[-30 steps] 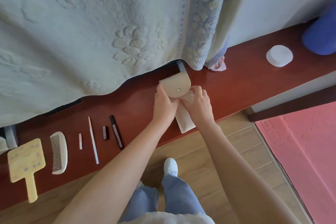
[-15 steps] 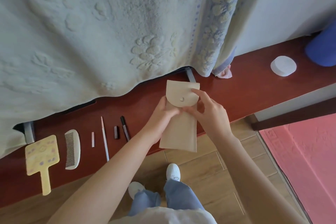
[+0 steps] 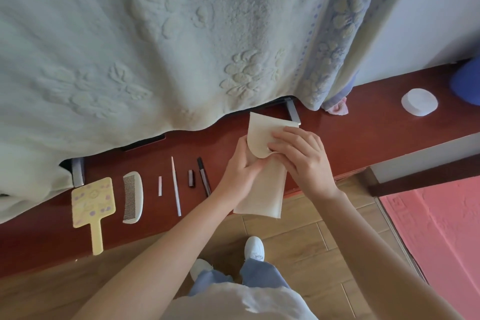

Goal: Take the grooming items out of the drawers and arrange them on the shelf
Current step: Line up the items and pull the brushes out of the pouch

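Observation:
A beige fabric pouch with a round flap hangs over the front edge of the red-brown shelf. My left hand grips its left side below the flap. My right hand covers the flap and its snap from the right. In a row on the shelf to the left lie a yellow hand mirror, a white comb, a short white cap, a thin white pencil, a short dark cap and a dark pencil.
A pale embossed blanket hangs over the back of the shelf. A white round jar and a blue object sit at the right end. A metal leg stands behind the pouch. A pink mat lies on the wooden floor.
The pouch was bunched between both hands, then hung out to full length. My right hand has now moved onto the flap, covering the snap. The view shifted slightly.

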`<state>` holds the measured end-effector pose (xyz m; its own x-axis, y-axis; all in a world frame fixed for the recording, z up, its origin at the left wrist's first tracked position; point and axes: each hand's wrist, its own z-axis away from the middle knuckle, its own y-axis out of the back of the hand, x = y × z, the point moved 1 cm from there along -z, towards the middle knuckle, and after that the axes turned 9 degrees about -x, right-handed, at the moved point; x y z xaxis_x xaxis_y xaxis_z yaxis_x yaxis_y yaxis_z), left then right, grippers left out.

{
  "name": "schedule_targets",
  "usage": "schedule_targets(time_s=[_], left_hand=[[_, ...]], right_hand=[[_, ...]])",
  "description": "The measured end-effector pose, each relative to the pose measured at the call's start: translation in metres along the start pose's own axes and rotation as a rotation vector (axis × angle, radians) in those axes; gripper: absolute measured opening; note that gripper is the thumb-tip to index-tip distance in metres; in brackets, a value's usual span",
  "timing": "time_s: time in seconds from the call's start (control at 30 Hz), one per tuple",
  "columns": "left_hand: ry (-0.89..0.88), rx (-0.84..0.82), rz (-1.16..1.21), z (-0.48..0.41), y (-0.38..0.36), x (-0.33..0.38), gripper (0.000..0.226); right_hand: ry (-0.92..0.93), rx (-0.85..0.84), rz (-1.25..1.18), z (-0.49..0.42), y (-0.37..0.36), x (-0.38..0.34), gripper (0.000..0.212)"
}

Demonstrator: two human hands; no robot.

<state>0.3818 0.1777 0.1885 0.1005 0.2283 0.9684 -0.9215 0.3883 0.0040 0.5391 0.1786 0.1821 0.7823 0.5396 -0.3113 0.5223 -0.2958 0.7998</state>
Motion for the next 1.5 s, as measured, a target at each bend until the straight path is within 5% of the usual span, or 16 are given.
schedule_targets(time_s=[0.23,0.43,0.63,0.7,0.77,0.93,1.13,1.5], left_hand=[[0.127,-0.048,0.047,0.009,0.004,-0.017,0.044],[0.195,-0.05,0.035,0.014,0.002,-0.023,0.042],[0.192,0.015,0.011,0.012,0.005,-0.024,0.033],[0.208,0.021,0.016,0.013,0.008,-0.026,0.029],[0.209,0.006,0.02,0.014,0.009,-0.024,0.03],[0.189,-0.001,0.006,0.016,0.003,-0.016,0.043],[0.059,0.016,-0.087,0.016,-0.003,-0.013,0.08],[-0.011,-0.013,-0.296,0.01,-0.008,-0.014,0.073]], right_hand=[[-0.42,0.069,-0.299,-0.022,0.0,-0.019,0.023],[-0.554,0.142,-0.161,-0.041,0.006,-0.001,0.014],[-0.367,-0.065,-0.11,-0.028,0.001,-0.002,0.011],[-0.353,-0.184,-0.16,-0.026,0.002,0.001,0.032],[-0.396,-0.26,-0.227,-0.026,0.003,0.004,0.042],[-0.557,-0.196,-0.175,-0.025,0.004,0.008,0.018],[-0.544,-0.377,-0.15,-0.016,0.0,0.012,0.021],[-0.667,-0.507,-0.443,-0.012,0.023,-0.001,0.031]])
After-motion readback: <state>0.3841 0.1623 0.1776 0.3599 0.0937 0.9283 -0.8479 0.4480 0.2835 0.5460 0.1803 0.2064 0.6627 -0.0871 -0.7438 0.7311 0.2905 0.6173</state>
